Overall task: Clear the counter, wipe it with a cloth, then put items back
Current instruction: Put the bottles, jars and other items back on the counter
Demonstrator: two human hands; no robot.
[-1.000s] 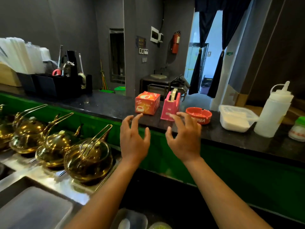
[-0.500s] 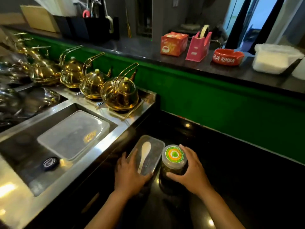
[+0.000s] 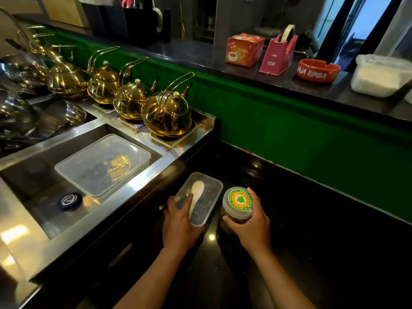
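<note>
On the low black counter point(image 3: 312, 219) stands a clear lidded plastic box point(image 3: 207, 192) with a white spoon point(image 3: 196, 195) inside. My left hand point(image 3: 180, 224) grips its near end. Just to its right is a round clear jar point(image 3: 238, 204) with a green and orange label on the lid; my right hand point(image 3: 252, 224) wraps around its side. On the raised dark counter point(image 3: 334, 90) behind sit an orange tea box point(image 3: 244, 49), a pink tape dispenser point(image 3: 278, 55), a red ashtray point(image 3: 317, 70) and a white tub point(image 3: 379, 74).
A steel sink point(image 3: 33, 186) at the left holds a clear flat lid point(image 3: 104, 163) and a small dark cap point(image 3: 70, 200). Several brass teapots point(image 3: 167, 110) stand in a row along its back edge. A green wall panel point(image 3: 312, 134) rises behind the black counter.
A second ago both hands hovered open near the raised counter. The view then dropped to the low counter, where my left hand took the plastic box and my right hand took the jar.
</note>
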